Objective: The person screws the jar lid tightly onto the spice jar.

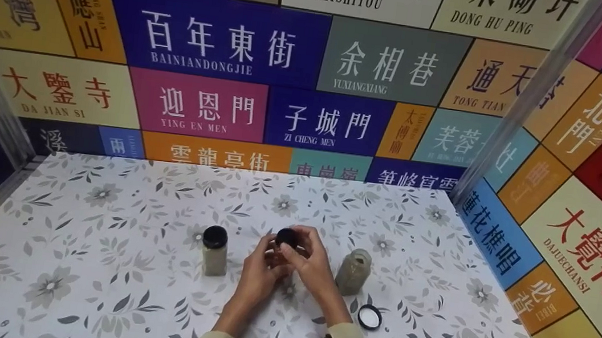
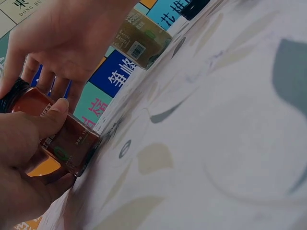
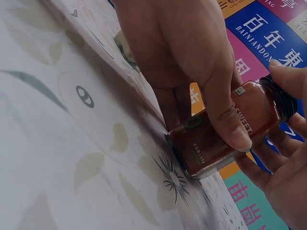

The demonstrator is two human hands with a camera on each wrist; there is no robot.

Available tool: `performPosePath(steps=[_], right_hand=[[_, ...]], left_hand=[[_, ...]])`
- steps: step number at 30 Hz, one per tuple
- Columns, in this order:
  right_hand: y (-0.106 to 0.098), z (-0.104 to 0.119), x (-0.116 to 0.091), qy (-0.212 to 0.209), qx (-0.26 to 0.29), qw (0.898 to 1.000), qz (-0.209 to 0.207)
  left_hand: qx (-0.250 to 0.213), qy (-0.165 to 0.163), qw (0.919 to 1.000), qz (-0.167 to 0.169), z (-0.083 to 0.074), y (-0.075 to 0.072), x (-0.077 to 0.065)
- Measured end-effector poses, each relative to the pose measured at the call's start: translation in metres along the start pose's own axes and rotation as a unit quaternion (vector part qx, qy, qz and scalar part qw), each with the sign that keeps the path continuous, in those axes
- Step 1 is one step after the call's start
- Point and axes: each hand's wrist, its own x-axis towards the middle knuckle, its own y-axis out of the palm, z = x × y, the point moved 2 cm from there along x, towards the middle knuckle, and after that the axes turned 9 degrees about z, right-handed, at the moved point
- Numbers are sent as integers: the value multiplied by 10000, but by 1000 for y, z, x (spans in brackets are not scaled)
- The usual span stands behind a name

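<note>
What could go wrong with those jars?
The open jar stands close to the right arm, so a bump might tip it. The left hand grips the reddish jar while the right hand holds its black cap; it could slip. The loose lid might get brushed away.

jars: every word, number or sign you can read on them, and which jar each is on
"SWEET": held reddish jar.
Possibly "55g", blurred: same jar.
Barcode, its digits too small: uncapped standing jar.
Other print on both: too small or blurred.
Capped standing jar: nothing legible.
</note>
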Motion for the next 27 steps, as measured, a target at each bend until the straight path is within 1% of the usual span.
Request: performPosePath(steps=[3, 6, 10, 12, 17, 19, 24, 27], right_hand=[[-2, 0, -1, -26, 9, 9998, 198], [-3, 0, -1, -108, -138, 9994, 288], [-2, -1, -1, -283, -329, 9989, 187], [-1, -2, 0, -296, -297, 9991, 56], [1, -5, 2, -120, -39, 9996, -251], [1, -5, 2, -45, 3, 9995, -314], [1, -3, 1, 293, 43, 9991, -305], [0, -3, 0, 406, -4, 9989, -235]], left_hand=[[-4, -34, 10000, 0, 0, 0, 0], [-8, -30, 10000, 16, 0, 0, -1], [-65, 0, 10000, 36, 1, 0, -1], [-98, 9, 9999, 55, 2, 0, 0], [-66, 31, 10000, 58, 1, 0, 0], [-27, 55, 10000, 47, 1, 0, 0], [49, 44, 10000, 30, 2, -1, 0], [47, 38, 10000, -5, 2, -1, 1]])
